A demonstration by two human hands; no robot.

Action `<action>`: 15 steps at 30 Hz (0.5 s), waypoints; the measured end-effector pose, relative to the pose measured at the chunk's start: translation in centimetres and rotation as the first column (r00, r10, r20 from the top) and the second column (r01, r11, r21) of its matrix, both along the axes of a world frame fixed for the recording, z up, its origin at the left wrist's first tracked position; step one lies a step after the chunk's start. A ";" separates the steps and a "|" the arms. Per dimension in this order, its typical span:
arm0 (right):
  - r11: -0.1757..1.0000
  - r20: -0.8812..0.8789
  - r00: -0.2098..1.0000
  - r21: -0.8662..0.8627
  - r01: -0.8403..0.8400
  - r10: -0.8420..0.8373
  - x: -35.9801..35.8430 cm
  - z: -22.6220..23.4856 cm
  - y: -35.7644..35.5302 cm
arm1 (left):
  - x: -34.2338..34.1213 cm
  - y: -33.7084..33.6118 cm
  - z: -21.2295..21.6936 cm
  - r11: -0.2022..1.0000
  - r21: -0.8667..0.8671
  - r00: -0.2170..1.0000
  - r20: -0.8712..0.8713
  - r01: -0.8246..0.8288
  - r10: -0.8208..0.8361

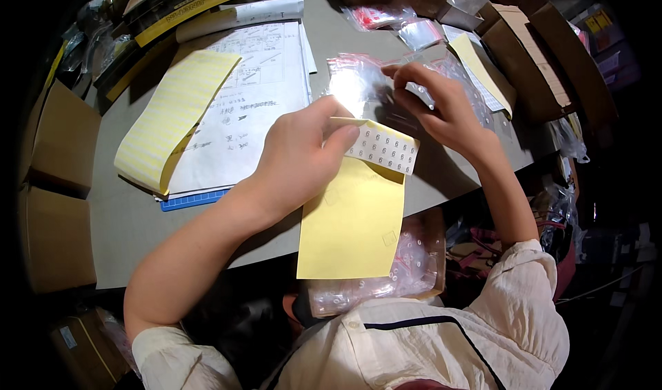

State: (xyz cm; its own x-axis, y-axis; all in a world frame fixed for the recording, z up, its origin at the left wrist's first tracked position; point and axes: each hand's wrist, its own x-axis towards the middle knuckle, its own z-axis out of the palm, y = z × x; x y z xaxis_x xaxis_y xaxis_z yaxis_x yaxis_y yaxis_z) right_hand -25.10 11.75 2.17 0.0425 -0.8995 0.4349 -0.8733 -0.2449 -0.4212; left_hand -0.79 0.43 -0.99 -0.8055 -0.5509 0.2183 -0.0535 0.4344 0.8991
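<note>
My left hand (pixel 296 152) grips a sheet of small white stickers (pixel 389 148) by its folded top, thumb pressed on it. The sheet's yellow backing (pixel 355 217) hangs down past the table's front edge, with a few stickers left on it. To the right, my right hand (pixel 445 107) is raised over clear zip bags (pixel 355 80), thumb and forefinger curled toward each other. Whatever its fingertips may hold is too small to make out. The bags lie flat on the table and shine under the light.
A curled yellow-striped label sheet (pixel 176 114) lies on handwritten papers (pixel 241 117) at the left, over a blue board (pixel 193 200). Cardboard boxes (pixel 62 138) line the left edge, and more (pixel 531 59) stand at the right. Below the table edge, a box holds labelled bags (pixel 420 252).
</note>
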 end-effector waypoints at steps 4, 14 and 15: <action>0.948 -0.171 0.966 0.221 0.230 -0.195 -0.9 0.3 0.6 | 0.1 0.4 0.0 1.000 0.022 1.000 -0.021 0.018 -0.017; 0.871 0.185 0.943 0.462 0.167 -0.278 -4.8 0.5 -1.2 | 0.1 0.4 -0.1 0.991 -0.129 0.999 0.003 0.035 -0.035; 0.834 0.176 0.945 0.532 0.146 -0.277 -4.9 0.4 -1.8 | 0.2 0.4 -0.2 0.992 -0.123 0.999 -0.004 0.035 -0.036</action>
State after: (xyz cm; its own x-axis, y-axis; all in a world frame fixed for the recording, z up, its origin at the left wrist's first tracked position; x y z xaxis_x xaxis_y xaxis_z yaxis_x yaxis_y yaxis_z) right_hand -30.04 9.93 2.57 -0.2191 -0.9694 -0.1109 -0.7367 0.2389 -0.6326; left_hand -0.63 0.88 -1.20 -0.8223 -0.4909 0.2877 -0.0308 0.5433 0.8390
